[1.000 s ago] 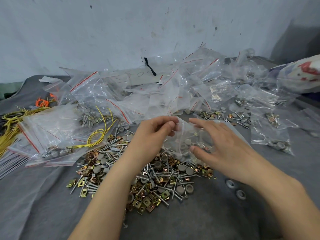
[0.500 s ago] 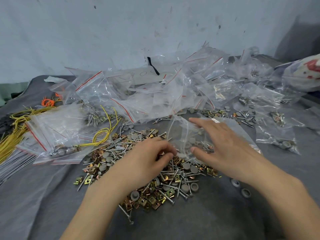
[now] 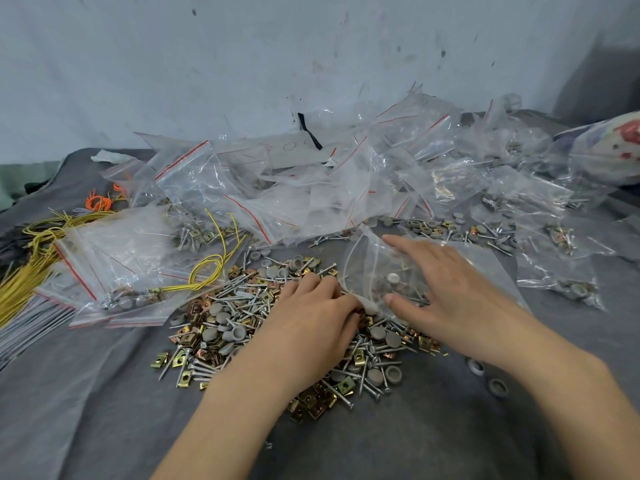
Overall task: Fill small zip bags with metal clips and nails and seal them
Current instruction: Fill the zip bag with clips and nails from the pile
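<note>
A loose pile of brass clips, nails and grey caps (image 3: pixel 225 327) lies on the grey cloth (image 3: pixel 86 393) in front of me. My left hand (image 3: pixel 311 327) rests on the pile, with its fingers curled down into the pieces beside the bag's mouth; what they hold is hidden. My right hand (image 3: pixel 450 289) holds a small clear zip bag (image 3: pixel 367 271) just right of that, thumb in front and fingers spread over its top. A few pieces, one a grey cap, show through the plastic.
A heap of empty zip bags (image 3: pixel 311 188) fills the back. Filled bags (image 3: pixel 114 258) lie at the left beside yellow wire bundles (image 3: pixel 31 271), and more filled bags (image 3: pixel 561 271) at the right. Two loose caps (image 3: pixel 485 375) sit near my right forearm.
My left hand left the bag's mouth, dropped onto the pile and pushed its fingers into the pieces. My right hand has kept the bag, now held lower.
</note>
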Available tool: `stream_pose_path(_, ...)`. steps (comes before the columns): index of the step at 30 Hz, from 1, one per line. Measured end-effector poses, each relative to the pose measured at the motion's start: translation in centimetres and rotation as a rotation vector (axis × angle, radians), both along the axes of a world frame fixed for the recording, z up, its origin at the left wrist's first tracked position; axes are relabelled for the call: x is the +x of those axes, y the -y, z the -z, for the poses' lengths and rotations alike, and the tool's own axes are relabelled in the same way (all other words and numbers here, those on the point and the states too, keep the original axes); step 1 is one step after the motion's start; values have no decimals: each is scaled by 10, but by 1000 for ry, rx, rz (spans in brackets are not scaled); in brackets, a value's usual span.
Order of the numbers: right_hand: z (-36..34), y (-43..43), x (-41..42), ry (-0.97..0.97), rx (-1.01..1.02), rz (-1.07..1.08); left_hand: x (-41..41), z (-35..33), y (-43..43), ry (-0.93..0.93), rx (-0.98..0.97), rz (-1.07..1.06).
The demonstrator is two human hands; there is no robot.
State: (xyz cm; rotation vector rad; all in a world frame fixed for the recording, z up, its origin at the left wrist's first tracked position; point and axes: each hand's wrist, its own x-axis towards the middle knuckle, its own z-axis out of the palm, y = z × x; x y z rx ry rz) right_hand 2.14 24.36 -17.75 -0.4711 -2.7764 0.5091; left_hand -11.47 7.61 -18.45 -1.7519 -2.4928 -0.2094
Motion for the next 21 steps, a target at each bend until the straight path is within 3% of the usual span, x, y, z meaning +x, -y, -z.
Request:
stream_pose_path(11,1,0,1,3,9,-2,-1,-8,-4,107,-109,-30)
stream_pose_path(21,-1,2,1,19,18,0,-1,-8,2,217,-78,-1)
